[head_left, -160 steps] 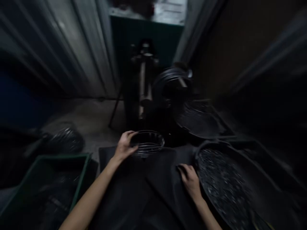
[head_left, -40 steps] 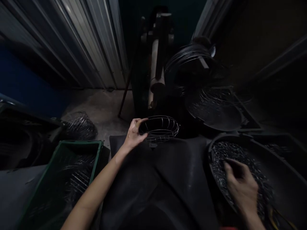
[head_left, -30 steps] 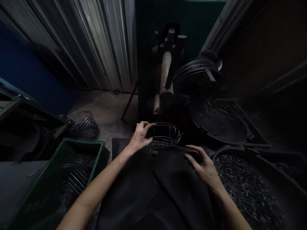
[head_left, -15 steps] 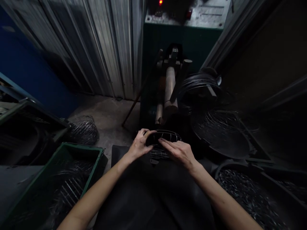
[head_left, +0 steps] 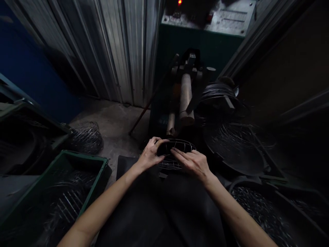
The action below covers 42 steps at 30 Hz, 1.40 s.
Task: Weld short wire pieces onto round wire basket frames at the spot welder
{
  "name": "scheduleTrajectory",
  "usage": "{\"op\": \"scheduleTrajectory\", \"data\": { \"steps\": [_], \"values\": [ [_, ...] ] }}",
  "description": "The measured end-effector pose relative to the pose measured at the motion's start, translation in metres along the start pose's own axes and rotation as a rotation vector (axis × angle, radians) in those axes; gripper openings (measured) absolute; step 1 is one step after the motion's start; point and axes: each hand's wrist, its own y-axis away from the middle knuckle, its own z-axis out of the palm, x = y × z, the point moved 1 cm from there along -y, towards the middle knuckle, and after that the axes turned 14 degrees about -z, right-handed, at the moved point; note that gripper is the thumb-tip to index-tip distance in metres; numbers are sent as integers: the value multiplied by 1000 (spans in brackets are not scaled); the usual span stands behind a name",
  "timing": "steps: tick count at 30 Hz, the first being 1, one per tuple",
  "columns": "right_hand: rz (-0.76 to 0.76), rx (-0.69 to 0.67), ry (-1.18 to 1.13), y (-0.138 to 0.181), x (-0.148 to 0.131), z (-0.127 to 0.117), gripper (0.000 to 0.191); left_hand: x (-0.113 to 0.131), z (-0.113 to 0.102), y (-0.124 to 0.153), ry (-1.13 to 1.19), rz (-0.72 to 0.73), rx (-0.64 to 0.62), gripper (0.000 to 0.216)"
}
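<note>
A small round wire cage [head_left: 177, 145] sits at the far edge of a black mat [head_left: 159, 206], just below a machine's wooden-looking roller [head_left: 186, 99]. My left hand [head_left: 150, 157] grips the cage's left rim, fingers curled over it. My right hand [head_left: 191, 163] rests on the cage's near right side, with its fingers pressed onto the wires. Whether the right hand pinches a small piece is hidden in the dark.
A green crate [head_left: 84, 185] with wire cages stands at the left. A loose wire cage [head_left: 86, 137] lies on the concrete floor. Black tubs at the right hold wire rings [head_left: 231, 147] and small metal pieces [head_left: 254, 212]. A coil of wire [head_left: 218, 94] hangs by the machine.
My right hand left the tub of metal pieces at the right and came to the wire cage. My left hand kept its hold on the rim. The view tilted upward.
</note>
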Motion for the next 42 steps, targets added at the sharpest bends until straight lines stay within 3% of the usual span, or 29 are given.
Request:
{"op": "scheduleTrajectory", "data": {
  "steps": [16, 25, 28, 32, 36, 42],
  "values": [
    [23, 73, 96, 5, 11, 27, 36, -12, 2, -27, -110, 69, 37, 63],
    [32, 182, 110, 0, 10, 35, 34, -16, -1, -31, -128, 122, 43, 60],
    [65, 149, 122, -3, 8, 31, 31, -14, -2, -32, -98, 105, 52, 67],
    [206, 75, 74, 11, -7, 3, 34, -13, -2, -36, -120, 46, 48, 70],
    [502, 82, -40, 57, -40, -29, 51, -14, 3, -31, -101, 78, 15, 60],
    [690, 56, -103, 111, -69, -33, 40, -13, 5, -19, -47, 80, 53, 61]
  ]
}}
